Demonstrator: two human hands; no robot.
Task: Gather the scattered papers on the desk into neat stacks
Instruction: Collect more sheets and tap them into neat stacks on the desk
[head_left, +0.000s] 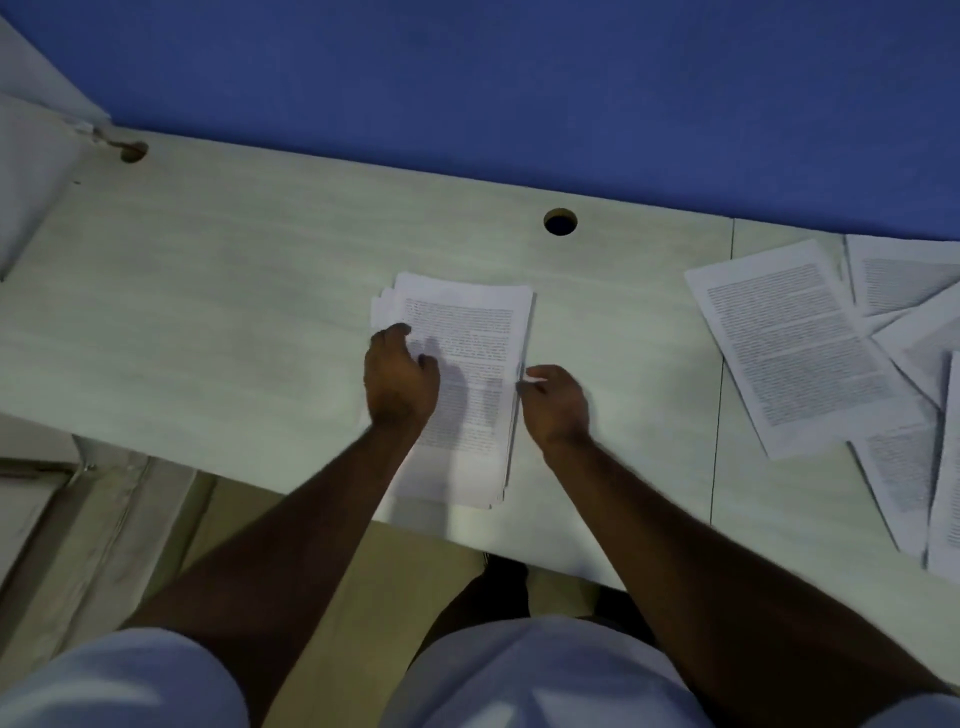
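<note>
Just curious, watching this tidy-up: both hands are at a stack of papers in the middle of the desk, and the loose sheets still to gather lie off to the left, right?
Not quite. The head view shows the loose sheets lying to the right of the stack, not the left. Both hands, left and right, are at the stack.

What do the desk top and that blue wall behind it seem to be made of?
Desk top: probably laminate board, matte, with a faint pale wood-grain print and round cut cable holes. Blue wall: looks like a fabric-covered partition panel, flat and dull, though the blur leaves it uncertain.
</note>
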